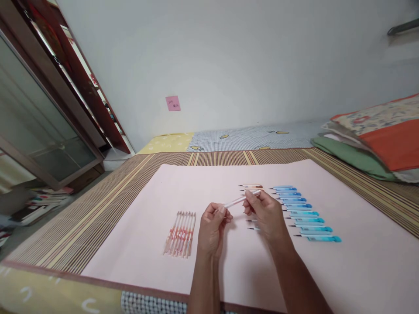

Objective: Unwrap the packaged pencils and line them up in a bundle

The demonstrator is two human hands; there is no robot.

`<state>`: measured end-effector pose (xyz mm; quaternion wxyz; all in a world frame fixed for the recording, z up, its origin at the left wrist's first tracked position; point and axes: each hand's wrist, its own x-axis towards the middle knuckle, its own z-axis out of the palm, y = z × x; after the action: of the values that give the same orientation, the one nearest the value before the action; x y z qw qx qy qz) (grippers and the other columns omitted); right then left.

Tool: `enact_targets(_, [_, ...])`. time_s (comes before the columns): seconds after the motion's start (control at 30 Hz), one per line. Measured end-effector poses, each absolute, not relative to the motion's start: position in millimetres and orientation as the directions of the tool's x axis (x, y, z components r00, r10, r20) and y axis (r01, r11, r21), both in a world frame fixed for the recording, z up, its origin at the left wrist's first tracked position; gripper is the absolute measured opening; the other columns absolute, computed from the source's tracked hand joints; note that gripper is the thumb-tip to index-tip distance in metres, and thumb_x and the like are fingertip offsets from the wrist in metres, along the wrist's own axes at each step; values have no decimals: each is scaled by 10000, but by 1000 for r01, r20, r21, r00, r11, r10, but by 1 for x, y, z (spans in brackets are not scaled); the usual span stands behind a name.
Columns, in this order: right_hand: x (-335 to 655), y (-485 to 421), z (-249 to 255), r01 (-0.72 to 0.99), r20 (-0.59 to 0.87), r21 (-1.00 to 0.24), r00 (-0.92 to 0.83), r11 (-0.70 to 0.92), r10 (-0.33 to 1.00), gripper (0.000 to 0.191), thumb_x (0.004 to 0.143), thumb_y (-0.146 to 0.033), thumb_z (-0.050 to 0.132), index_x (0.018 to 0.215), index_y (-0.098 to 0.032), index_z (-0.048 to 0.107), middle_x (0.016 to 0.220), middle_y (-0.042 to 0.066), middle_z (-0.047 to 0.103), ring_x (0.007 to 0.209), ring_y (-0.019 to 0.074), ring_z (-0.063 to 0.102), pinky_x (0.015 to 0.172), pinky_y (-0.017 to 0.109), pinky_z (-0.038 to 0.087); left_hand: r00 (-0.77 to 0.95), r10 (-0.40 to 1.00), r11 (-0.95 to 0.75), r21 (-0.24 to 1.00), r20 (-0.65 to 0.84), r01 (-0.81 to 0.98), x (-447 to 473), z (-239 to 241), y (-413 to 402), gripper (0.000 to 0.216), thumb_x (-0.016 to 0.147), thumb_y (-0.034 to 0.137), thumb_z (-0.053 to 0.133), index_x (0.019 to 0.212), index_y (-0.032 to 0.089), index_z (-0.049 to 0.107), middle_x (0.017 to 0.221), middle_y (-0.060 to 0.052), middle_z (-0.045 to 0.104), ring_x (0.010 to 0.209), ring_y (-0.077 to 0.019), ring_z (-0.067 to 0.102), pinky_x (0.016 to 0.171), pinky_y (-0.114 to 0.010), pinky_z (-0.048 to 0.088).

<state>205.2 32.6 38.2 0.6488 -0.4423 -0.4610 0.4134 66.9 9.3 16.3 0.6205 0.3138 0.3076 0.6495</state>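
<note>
A slim, pale pen [235, 202] is held slantwise above a light pink sheet [137, 226]. My left hand [213, 224] pinches its lower left end, and my right hand [264, 213] grips the upper right end between thumb and fingers. Left of my hands, several clear pens with pinkish-red markings [180, 235] lie side by side in a tight bundle. Past my right hand runs a slanting column of blue-ended pens [304, 214], their dark pointed tips facing left. Between these groups, another column, including an orange-brown-ended pen [253, 186], is partly hidden by my right hand.
The sheet rests on a striped mat [108, 196] over a bed-like surface. Folded fabrics and a cushion [389, 135] are stacked at the right. A white wall [235, 65] with a pink note [173, 103] rises behind. A glass-paned door [42, 113] stands at left.
</note>
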Motion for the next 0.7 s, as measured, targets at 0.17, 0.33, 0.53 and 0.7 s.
enact_targets(0.17, [205, 33, 37, -223, 153, -953, 230, 205, 961, 377, 765, -495, 755, 667, -161, 609, 578, -9, 607, 486, 95, 530, 484, 225, 430, -114, 991, -126, 810, 73, -572, 68, 17, 10, 266, 691, 271, 839, 862, 154, 673, 744, -16, 658, 711, -109, 607, 720, -223, 473])
enact_targets(0.33, [203, 31, 39, -210, 190, -947, 241, 243, 952, 367, 761, -497, 755, 683, -169, 609, 610, -8, 622, 497, 94, 534, 499, 229, 448, -50, 998, -6, 705, -42, -709, 70, 20, 9, 325, 696, 373, 834, 856, 137, 677, 742, -35, 668, 672, -111, 616, 659, -222, 493])
enact_targets(0.53, [201, 30, 44, -193, 251, -946, 64, 259, 966, 315, 711, -436, 798, 858, -173, 707, 619, -20, 612, 554, 113, 559, 552, 248, 480, -14, 989, 91, 673, -149, -734, 68, 18, 10, 360, 678, 400, 845, 680, 128, 609, 618, -4, 614, 516, -65, 536, 498, -173, 424])
enact_targets(0.7, [196, 27, 44, -153, 249, -957, -1, 246, 969, 307, 676, -420, 802, 811, -150, 742, 700, 31, 674, 575, 124, 574, 554, 264, 494, 3, 988, 103, 660, -152, -745, 70, 19, 10, 332, 655, 355, 865, 706, 121, 635, 636, -10, 634, 532, -63, 553, 510, -167, 428])
